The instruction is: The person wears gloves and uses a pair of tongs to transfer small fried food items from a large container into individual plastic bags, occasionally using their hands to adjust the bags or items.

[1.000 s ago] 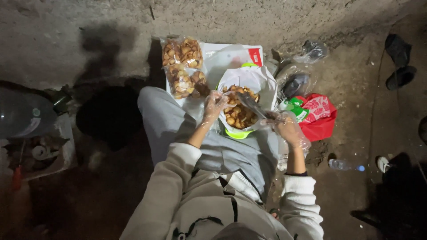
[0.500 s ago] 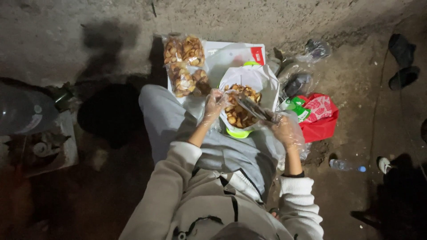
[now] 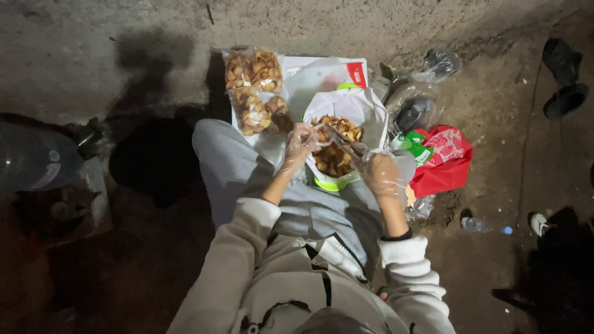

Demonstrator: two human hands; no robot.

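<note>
A small clear plastic bag [image 3: 337,141] is held over a bowl with a bright green rim [image 3: 330,183] that sits on the person's lap, lined with a white plastic bag [image 3: 365,108] and piled with golden-brown fried snack pieces [image 3: 334,158]. The small bag looks thin, limp and very light, likely slippery against the clear gloves on both hands, so it is best taken at its open edge, where the film can be pinched; the snacks look brittle and would probably crumble under a firm squeeze.

The left hand [image 3: 301,143] has its fingers closed on one end of the small bag, just above the heap. The right hand [image 3: 382,175] has its fingers curled shut around the other end, at the bowl's right edge; whether it holds anything more inside the glove cannot be told.

Beyond the bowl, four sealed clear packets of the same snacks [image 3: 255,89] lie together on a white sheet [image 3: 297,68] spread on the floor, touching one another. To the right of the bowl lie a red plastic bag [image 3: 448,164] with a green packet [image 3: 411,145] against it, and crumpled clear bags [image 3: 411,111] farther back. A small plastic bottle [image 3: 486,226] lies on the dirt floor, well apart.
</note>
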